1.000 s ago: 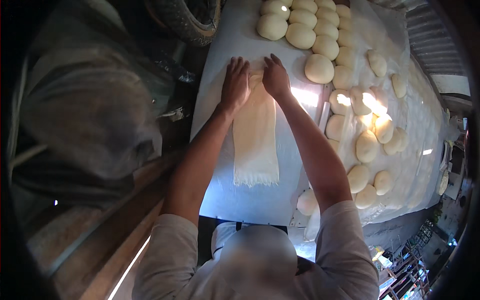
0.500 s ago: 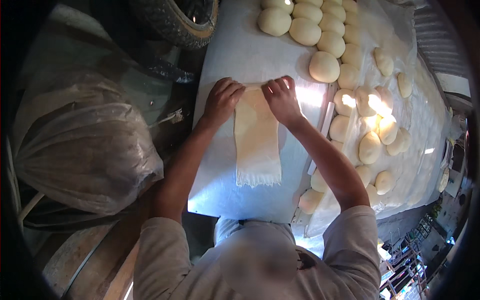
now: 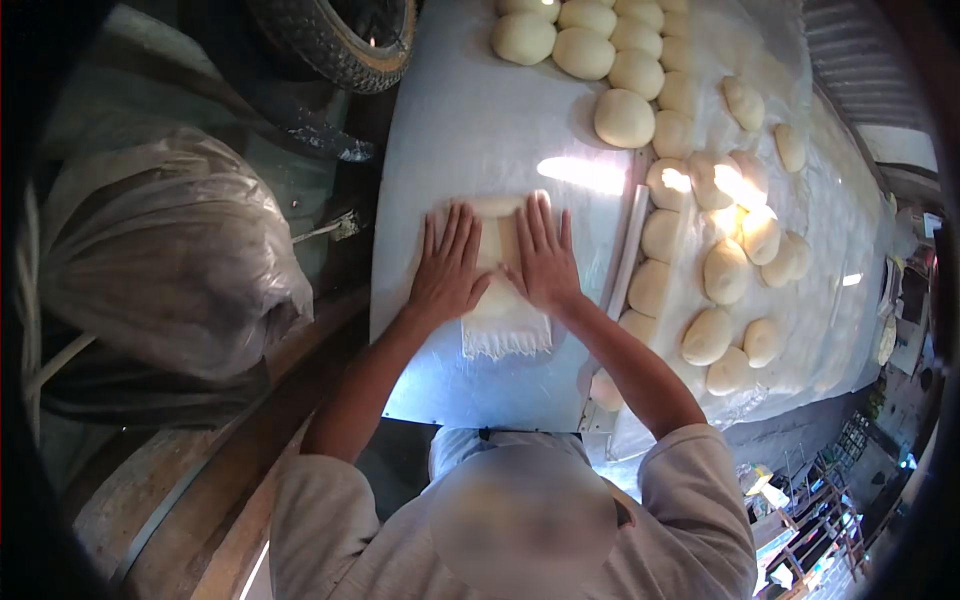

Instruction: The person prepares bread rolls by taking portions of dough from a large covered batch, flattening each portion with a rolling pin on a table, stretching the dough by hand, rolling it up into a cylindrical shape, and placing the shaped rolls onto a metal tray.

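A flat strip of dough (image 3: 506, 335) lies lengthwise on the metal table in front of me, its ragged end toward me. The far end is rolled into a short thick fold between my hands. My left hand (image 3: 447, 262) rests flat with its fingers stretched out over the strip's left side. On the right side, my right hand (image 3: 543, 255) lies flat too, fingers pointing away and thumb turned inward. Both palms cover part of the dough, so its middle is partly hidden.
Several round dough balls (image 3: 624, 118) sit at the far right of the metal table (image 3: 470, 120). More lie on and under clear plastic sheeting (image 3: 800, 330) to the right. A large plastic-wrapped bundle (image 3: 170, 280) stands at left, with a tyre (image 3: 345, 50) beyond it.
My fingers were curled at the strip's far edge. They have opened out flat, and both hands have come nearer to me as the far end got rolled over.
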`<state>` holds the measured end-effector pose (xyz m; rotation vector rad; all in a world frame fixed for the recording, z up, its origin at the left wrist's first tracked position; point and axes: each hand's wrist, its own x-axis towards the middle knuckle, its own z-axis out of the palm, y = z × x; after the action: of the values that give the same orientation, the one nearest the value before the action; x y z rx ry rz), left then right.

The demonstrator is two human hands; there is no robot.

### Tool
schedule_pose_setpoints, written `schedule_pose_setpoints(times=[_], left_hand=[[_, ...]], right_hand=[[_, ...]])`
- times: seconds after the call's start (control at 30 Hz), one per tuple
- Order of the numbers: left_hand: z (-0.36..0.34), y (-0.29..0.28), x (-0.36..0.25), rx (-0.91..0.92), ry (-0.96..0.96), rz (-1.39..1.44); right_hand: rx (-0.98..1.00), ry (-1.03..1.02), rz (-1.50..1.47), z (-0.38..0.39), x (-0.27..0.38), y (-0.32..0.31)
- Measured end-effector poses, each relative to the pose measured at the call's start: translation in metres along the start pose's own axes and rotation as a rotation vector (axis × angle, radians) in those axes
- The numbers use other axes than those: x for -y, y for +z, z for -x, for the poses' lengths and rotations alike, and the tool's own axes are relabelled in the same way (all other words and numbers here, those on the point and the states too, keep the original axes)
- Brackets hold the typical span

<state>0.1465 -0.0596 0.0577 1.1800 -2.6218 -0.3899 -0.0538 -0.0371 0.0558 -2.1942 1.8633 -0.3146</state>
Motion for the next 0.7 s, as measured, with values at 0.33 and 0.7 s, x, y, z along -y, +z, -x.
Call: schedule_pose_setpoints(times=[0.33, 0.7], left_hand=[[-0.033, 0.000, 0.007, 0.063, -0.233, 0.101], [0.083, -0.019, -0.035, 0.409, -0.303, 0.217]], right_hand=[[0.039, 0.052, -0.256, -0.009, -0.016, -0.016], [0.396, 0.103, 0.005, 0.078, 0.005, -0.039]])
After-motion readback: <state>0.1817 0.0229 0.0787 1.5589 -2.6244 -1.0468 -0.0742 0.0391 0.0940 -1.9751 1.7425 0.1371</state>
